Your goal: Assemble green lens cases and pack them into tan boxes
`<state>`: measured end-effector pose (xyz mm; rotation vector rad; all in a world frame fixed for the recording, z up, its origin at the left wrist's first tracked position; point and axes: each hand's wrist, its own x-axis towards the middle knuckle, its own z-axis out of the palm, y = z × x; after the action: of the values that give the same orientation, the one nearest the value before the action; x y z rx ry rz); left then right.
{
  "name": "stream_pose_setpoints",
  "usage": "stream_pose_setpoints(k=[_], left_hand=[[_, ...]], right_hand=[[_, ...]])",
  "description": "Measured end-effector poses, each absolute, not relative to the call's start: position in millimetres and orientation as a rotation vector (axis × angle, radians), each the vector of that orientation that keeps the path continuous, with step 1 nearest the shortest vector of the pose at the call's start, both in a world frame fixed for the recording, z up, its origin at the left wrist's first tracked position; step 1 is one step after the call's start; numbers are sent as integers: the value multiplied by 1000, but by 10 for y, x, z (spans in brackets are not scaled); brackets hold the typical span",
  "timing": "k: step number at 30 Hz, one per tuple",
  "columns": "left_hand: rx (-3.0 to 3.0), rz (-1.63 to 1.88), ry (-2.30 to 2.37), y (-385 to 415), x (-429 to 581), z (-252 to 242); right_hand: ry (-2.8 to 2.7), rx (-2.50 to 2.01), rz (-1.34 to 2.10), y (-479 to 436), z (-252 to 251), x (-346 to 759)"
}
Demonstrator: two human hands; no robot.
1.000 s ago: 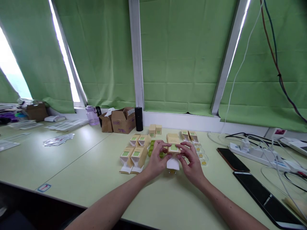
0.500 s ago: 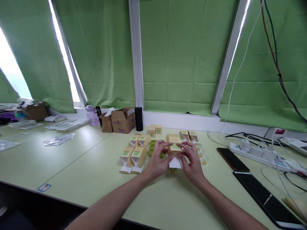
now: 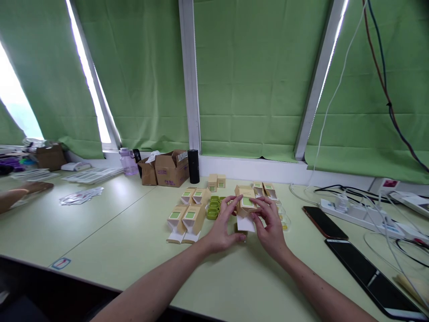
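Observation:
Between my two hands is a small tan cardboard box (image 3: 247,202) with a green and white label. Its white-lined flap (image 3: 246,223) hangs open toward me. My left hand (image 3: 221,228) has its fingertips on the box's left side, with the thumb lower down beside a small dark green item (image 3: 240,228), mostly hidden. On the right side, the fingers and thumb of my right hand (image 3: 270,223) grip the box near the flap. Left of my hands stand several similar open boxes (image 3: 190,215). Green plastic containers (image 3: 212,208) sit beside my left hand.
Clear plastic pieces (image 3: 284,219) lie right of my right hand. Two more open boxes (image 3: 269,190) and two closed boxes (image 3: 212,182) stand behind. Phones (image 3: 325,222) and a power strip (image 3: 362,217) lie at right. Another person's hand (image 3: 23,190) shows at far left.
The box has shifted slightly right. My left thumb has moved down, away from the flap, to the green item below. Another person's hand has come into view at far left.

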<state>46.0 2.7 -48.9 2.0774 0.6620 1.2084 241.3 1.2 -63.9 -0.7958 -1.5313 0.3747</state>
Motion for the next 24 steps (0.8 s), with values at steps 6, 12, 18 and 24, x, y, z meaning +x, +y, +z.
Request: stream_pose_setpoints(k=[6, 12, 18, 24], left_hand=[[2058, 1255, 704, -21, 479, -464], [2010, 1325, 719, -37, 487, -449], [1932, 1380, 720, -2, 490, -470], [1840, 1384, 706, 25, 495, -482]], right_hand=[[-1555, -803, 360, 5, -647, 2403], [-1580, -797, 371, -19, -640, 2390], [-1625, -773, 395, -46, -626, 2404], [-1661, -759, 402, -60, -617, 2420]])
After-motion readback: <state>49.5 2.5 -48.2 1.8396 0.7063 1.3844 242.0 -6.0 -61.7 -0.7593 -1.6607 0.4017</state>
